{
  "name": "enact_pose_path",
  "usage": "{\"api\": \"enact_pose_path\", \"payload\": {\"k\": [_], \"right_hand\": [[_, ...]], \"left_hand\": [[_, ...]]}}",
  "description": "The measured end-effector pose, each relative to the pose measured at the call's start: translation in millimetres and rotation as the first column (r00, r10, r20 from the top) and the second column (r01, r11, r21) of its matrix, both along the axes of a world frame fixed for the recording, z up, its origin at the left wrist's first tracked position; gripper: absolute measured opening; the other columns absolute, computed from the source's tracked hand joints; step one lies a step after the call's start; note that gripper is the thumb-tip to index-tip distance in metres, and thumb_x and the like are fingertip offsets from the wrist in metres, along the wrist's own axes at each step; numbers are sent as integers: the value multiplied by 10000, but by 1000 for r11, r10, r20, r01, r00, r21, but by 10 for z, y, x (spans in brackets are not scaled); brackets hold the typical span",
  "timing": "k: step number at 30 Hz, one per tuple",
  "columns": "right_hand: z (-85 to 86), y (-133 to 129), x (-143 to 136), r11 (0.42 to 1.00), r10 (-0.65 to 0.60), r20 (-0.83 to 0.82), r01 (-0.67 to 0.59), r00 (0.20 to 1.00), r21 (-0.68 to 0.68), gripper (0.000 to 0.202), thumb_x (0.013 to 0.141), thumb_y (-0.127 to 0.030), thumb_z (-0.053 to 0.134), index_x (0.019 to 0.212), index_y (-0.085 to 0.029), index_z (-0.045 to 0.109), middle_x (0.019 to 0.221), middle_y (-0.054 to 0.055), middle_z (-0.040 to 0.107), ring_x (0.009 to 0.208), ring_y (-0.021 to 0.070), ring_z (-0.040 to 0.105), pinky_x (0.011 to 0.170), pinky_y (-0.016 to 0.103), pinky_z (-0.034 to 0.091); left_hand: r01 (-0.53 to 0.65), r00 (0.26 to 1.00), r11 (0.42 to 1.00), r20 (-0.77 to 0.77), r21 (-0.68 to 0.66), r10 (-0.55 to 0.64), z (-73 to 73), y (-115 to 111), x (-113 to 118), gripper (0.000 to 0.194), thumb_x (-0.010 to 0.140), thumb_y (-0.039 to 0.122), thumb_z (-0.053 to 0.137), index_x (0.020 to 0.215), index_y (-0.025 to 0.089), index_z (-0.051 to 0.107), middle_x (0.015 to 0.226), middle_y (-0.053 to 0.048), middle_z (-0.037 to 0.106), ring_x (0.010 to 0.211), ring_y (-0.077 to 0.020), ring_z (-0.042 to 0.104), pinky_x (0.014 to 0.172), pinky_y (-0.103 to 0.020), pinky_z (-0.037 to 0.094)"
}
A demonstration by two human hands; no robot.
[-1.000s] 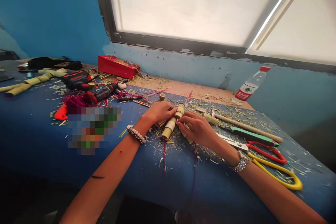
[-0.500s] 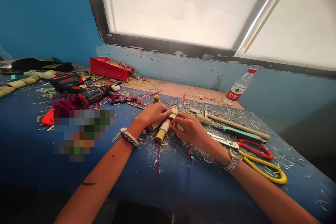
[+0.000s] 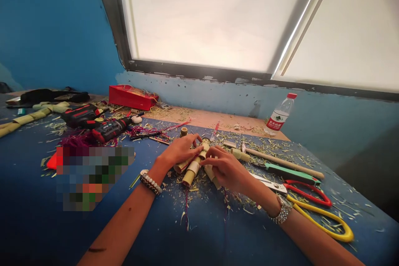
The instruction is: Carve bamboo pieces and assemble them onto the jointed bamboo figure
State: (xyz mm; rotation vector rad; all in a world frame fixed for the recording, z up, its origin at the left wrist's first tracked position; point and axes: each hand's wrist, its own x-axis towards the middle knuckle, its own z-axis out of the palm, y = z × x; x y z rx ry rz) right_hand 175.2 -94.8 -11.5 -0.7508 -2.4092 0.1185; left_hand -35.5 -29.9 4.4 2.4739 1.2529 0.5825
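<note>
A bamboo figure made of jointed tubes lies on the blue table, its central bamboo tube [image 3: 193,168] slanting toward me, with shorter tubes at its sides. My left hand [image 3: 182,150] is at the upper left of the central tube, thumb against it and index finger arched above. My right hand [image 3: 226,168] comes from the right, fingers curled and thumb and fingertips at the tube's middle; it partly covers a side bamboo tube [image 3: 213,176]. Dark red cords [image 3: 187,208] trail from the figure toward me. The exact contact of the fingertips is partly hidden.
At right lie scissors [image 3: 330,218] with red and yellow handles, a green-handled tool [image 3: 291,173], a wooden stick [image 3: 285,158] and a water bottle [image 3: 278,116]. Power drills [image 3: 110,129], purple fibres and a red box [image 3: 132,97] are at left. Bamboo shavings litter the table.
The view has tilted up, so the table sits lower in the picture. My left fingers have risen and arched off the tube's top; my right fingers are more curled at its side.
</note>
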Motion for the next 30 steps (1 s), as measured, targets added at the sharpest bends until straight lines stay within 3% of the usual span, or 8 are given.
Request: {"api": "enact_pose_path", "payload": {"k": [6,17,21,30], "right_hand": [[46,-42,-37,1000,18,18,-19,1000,20,492,792,51,464,1051,-254,752,987,62,620,913,200,539,824,332,461],[51,-59,-39,1000,13,29,-13,1000,26,355,936,-50,434,998,-231,733,960,70,612,953,209,553,824,344,477],[42,-67,-49,1000,14,22,-14,1000,23,380,925,-29,431,1085,-222,717,994,78,632,993,216,557,845,359,487],[48,-73,-65,1000,22,35,-22,999,2,425,881,5,476,1057,-268,751,1003,65,640,1009,219,561,873,366,488]], "left_hand": [[115,993,993,7,15,-115,-41,19,-31,373,997,427,461,1298,274,618,1246,-66,662,1028,-233,657,860,-333,488],[106,994,992,36,-72,-104,-17,11,-26,442,948,544,526,1275,269,639,1206,-50,698,969,-221,657,792,-310,475],[108,994,991,40,-79,-105,1,-6,-31,471,931,556,545,1285,258,632,1181,-57,707,972,-224,661,793,-308,475],[108,994,991,21,-78,-107,8,-2,-36,432,961,483,514,1323,272,620,1139,-66,736,890,-207,671,726,-287,456]]}}
